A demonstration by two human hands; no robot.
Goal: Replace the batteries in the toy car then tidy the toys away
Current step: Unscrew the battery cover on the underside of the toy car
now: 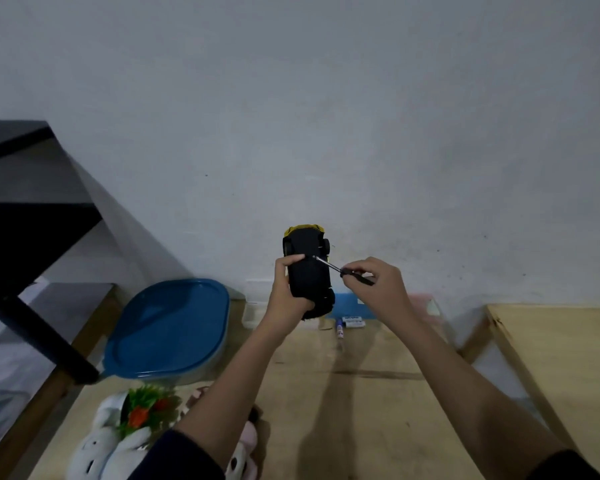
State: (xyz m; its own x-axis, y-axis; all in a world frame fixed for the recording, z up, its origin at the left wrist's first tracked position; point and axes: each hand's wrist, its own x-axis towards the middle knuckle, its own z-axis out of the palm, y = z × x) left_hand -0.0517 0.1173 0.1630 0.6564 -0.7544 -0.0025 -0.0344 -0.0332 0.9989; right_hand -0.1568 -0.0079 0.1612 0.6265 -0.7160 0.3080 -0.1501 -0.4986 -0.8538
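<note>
Step in hand: driving a screw on the underside of the toy car [309, 268], probably the battery cover's; whether it is being loosened or tightened cannot be told.
Where the car is: held up in the air in front of the wall, above the far edge of the bench [361, 410], clear of everything on it.
Car's axis: long axis close to upright in the view, leaning slightly; the yellow end points up and away, the other end sits down in the palm. The black underside faces the person, with wheels showing along the right edge.
Left hand [286, 292]: grips the car's lower half from the left, fingers [293, 259] curled over onto the underside just beside the screw.
Right hand [378, 282]: pinches the dark handle of the screwdriver [340, 270] between curled fingertips; the shaft slants up and left and its tip touches the underside.
Doing it well: bring the shaft squarer to the screw, since the slant invites the tip to slip out; press in while turning, brace the car firmly, and keep the left fingers out of the tip's path.
Risk: a freed screw could drop and roll off.
Batteries [352, 321]: lie on the bench below the car, a purple one [340, 330] just beside them.
Also there: a blue-lidded container [170, 327] to the left, plush toys [118, 441] near the person.
</note>
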